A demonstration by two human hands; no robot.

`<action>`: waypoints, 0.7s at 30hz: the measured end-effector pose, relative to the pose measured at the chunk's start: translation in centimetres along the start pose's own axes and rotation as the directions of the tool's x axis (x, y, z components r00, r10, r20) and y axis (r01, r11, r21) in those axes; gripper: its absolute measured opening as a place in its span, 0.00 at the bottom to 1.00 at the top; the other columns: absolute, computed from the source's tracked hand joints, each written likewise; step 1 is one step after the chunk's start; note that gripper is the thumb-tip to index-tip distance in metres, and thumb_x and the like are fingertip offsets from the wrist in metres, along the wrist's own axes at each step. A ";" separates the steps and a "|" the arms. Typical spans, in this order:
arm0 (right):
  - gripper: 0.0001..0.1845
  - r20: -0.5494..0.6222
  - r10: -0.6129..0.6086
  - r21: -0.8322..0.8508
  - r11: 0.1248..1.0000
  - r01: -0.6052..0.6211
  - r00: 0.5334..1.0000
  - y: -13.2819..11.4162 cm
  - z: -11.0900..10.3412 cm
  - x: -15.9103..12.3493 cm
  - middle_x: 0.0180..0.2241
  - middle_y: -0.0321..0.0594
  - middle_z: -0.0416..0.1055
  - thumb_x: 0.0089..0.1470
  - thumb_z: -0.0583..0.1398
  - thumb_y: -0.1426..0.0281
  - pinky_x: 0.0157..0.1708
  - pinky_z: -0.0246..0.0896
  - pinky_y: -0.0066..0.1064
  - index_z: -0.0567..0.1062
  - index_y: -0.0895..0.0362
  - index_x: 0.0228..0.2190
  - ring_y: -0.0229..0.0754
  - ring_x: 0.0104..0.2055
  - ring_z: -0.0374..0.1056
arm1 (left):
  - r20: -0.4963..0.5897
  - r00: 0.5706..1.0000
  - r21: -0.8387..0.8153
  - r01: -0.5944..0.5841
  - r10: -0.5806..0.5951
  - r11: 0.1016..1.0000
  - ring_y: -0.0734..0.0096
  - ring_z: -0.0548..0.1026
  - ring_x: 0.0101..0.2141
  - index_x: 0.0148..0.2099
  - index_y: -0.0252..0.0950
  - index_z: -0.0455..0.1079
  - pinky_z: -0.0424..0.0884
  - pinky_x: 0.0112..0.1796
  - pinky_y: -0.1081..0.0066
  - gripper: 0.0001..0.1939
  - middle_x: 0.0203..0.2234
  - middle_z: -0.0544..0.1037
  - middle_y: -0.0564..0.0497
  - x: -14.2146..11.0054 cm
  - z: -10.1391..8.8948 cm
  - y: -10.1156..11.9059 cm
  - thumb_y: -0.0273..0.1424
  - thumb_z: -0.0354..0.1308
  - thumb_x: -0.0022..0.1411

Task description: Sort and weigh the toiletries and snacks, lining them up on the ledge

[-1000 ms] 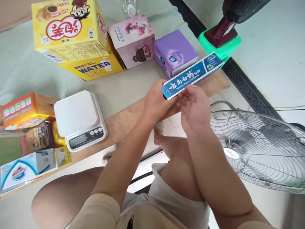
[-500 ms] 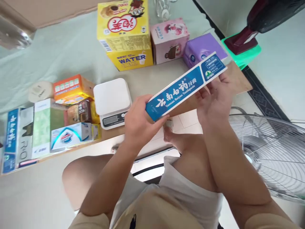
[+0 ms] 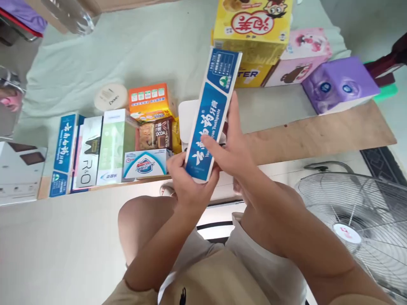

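Note:
A long blue-and-white toothpaste box (image 3: 212, 97) is held tilted upright between both hands. My left hand (image 3: 192, 184) is closed around its lower end. On its right side, my right hand (image 3: 233, 146) grips the middle, with the thumb across the printed front. Behind the box, a white kitchen scale (image 3: 187, 120) is mostly hidden. Just left of the hands lie a white-and-blue soap box (image 3: 146, 164) and a brown cocoa snack pack (image 3: 155, 134).
An orange box (image 3: 148, 99), a green-white box (image 3: 114, 146), a grey-white box (image 3: 89, 152) and another toothpaste box (image 3: 63, 154) line the left side. Yellow cartons (image 3: 254, 46), a pink box (image 3: 295, 70) and a purple pack (image 3: 341, 84) stand right. A fan (image 3: 349, 220) is at lower right.
The toothpaste box has swung from a slant to nearly upright and shifted left. My right hand has moved from its far end to the middle. The view has turned left.

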State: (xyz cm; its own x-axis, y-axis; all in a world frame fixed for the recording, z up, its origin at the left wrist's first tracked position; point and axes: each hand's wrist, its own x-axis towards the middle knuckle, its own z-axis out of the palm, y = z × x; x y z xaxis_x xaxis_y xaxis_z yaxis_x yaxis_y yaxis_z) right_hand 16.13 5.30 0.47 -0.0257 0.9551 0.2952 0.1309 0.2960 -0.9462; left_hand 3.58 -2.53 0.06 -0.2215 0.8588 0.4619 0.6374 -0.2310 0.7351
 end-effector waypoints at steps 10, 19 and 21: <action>0.35 0.099 0.062 -0.284 0.958 -0.031 0.993 0.1 -0.1 1.7 0.72 0.34 0.63 0.67 0.57 0.57 0.75 0.59 0.57 0.60 0.42 0.71 0.53 0.76 0.59 | 0.168 0.980 -0.021 -0.106 0.108 0.994 0.58 0.75 0.53 0.75 0.36 0.53 0.79 0.50 0.64 0.38 0.55 0.66 0.38 -0.7 0.6 -0.9 0.44 0.61 0.72; 0.23 -0.069 0.030 -0.213 0.976 -0.044 0.997 1.6 -3.1 1.7 0.61 0.35 0.77 0.66 0.59 0.53 0.74 0.60 0.57 0.77 0.44 0.59 0.51 0.69 0.70 | 0.146 0.983 -0.131 -0.088 0.107 0.987 0.55 0.74 0.62 0.74 0.33 0.52 0.78 0.58 0.60 0.35 0.60 0.70 0.33 -0.1 -0.5 -1.6 0.41 0.58 0.74; 0.21 -0.113 0.000 -0.213 0.977 -0.024 0.994 1.9 -3.5 1.4 0.59 0.36 0.78 0.67 0.57 0.55 0.75 0.59 0.57 0.79 0.45 0.56 0.50 0.68 0.70 | 0.158 0.984 -0.147 -0.063 0.087 0.987 0.53 0.74 0.63 0.74 0.33 0.52 0.78 0.59 0.58 0.36 0.62 0.70 0.32 -0.2 -1.1 -1.8 0.42 0.59 0.73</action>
State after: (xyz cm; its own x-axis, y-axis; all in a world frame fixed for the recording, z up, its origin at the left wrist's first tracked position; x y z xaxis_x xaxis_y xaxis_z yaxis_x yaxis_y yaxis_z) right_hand 19.80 7.20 -0.46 0.0864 0.9472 0.3088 0.3398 0.2633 -0.9029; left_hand 1.68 -2.81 -0.83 -0.0458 0.8971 0.4395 0.5350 -0.3495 0.7692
